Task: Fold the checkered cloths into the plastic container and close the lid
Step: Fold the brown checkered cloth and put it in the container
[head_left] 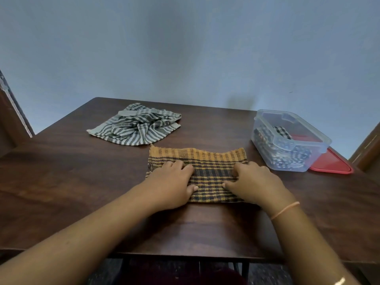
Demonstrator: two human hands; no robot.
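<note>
**Orange checkered cloth** (207, 161): coarse woven cotton, ochre ground with black checks and a frayed far edge. It is folded into a long rectangle lying flat, and both hands are on its near half.

**Left hand** (172, 182): fingers bent, thumb laid inward. It pinches the cloth's left portion.

**Right hand** (253, 182): the same pose mirrored, pinching the right portion. A low ridge of fabric runs between the two thumbs. A thin peach thread bracelet (284, 210) circles the wrist.

**Striped cloth** (135, 128): grey and pale bands, soft weave, crumpled in a loose unfolded heap. It lies beyond the left hand, apart from the orange cloth.

**Plastic container** (310, 144): clear, rectangular, with rounded corners and hinged clip flaps. It stands open beyond and to the right of the right hand. It holds a blue-and-white checked cloth (279, 157), seen through the wall, with a dark checked cloth (281, 130) above it.

**Red lid** (333, 163): flat, smooth plastic with rounded corners. It lies on the container's far right side, partly hidden behind it.

**Table** (82, 182): dark brown with a wood-grain finish and a slight sheen. It lies under all of the above.
</note>
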